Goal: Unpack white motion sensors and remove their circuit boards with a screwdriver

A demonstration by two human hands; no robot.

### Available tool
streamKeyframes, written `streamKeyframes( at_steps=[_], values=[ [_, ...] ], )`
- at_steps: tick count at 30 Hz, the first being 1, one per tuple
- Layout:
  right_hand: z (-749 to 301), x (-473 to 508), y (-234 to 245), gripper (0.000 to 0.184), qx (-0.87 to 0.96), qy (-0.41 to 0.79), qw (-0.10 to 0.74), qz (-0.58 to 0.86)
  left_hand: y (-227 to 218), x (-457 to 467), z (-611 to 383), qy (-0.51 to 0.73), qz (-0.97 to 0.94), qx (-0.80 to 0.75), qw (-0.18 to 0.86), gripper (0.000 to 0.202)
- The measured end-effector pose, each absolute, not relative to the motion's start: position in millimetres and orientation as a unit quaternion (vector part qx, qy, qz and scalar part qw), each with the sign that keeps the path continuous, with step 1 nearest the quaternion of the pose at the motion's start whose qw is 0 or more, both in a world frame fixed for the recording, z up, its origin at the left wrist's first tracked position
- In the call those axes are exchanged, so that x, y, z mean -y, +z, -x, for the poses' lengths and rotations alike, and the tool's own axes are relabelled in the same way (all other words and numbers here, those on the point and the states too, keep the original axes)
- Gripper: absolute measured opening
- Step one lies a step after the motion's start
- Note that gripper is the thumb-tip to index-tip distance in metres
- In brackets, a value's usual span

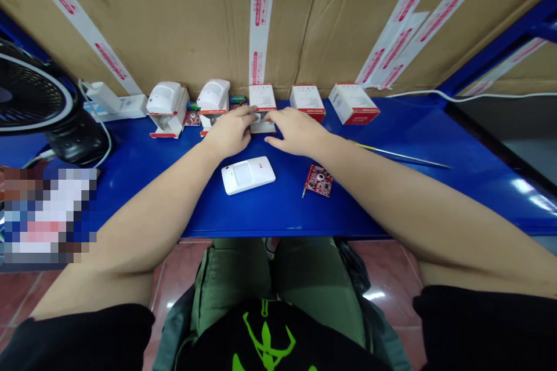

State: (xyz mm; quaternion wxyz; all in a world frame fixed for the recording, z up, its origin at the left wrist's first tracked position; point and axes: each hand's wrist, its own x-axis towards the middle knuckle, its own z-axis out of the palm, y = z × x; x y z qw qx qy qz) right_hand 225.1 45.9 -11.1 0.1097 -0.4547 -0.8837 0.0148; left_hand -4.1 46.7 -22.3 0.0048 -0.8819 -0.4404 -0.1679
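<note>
Both my hands are at a small white-and-red cardboard box (pixel 262 98) near the back of the blue table. The box's front end stands open towards me. My left hand (pixel 230 132) has its fingertips on the left side of that opening. On the right side of it, my right hand (pixel 296 128) grips with bent fingers, its thumb held apart. Something white shows between the fingertips, but I cannot make out what it is. Closer to me lies a white motion detector housing (pixel 248 175). A red circuit board (pixel 319 180) lies to its right, below my right forearm.
Two more white detectors (pixel 165 97) (pixel 213 94) sit on opened boxes at the left, with green batteries (pixel 238 100) nearby. Closed boxes (pixel 307 102) (pixel 354 103) stand at the right. A screwdriver (pixel 400 157), a black fan (pixel 35 98) and a power strip (pixel 133 106) are also on the table (pixel 278 214).
</note>
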Motion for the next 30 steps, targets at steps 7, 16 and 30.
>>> streamKeyframes(
  at_steps=[7,16,30],
  values=[
    [-217.0,-48.4,-3.3,0.043,0.866,-0.023,0.148,0.478,-19.5,-43.9,4.7,-0.172,0.875,0.453,-0.001,0.059],
    [-215.1,-56.7,-7.6,0.042,0.869,-0.045,0.169,0.463,-21.9,-46.1,6.3,-0.175,0.871,0.459,0.006,0.059],
    [-224.4,-60.8,-8.2,0.015,0.894,-0.003,0.229,0.385,-22.4,-47.4,8.8,-0.171,0.879,0.445,0.01,0.054]
  ],
)
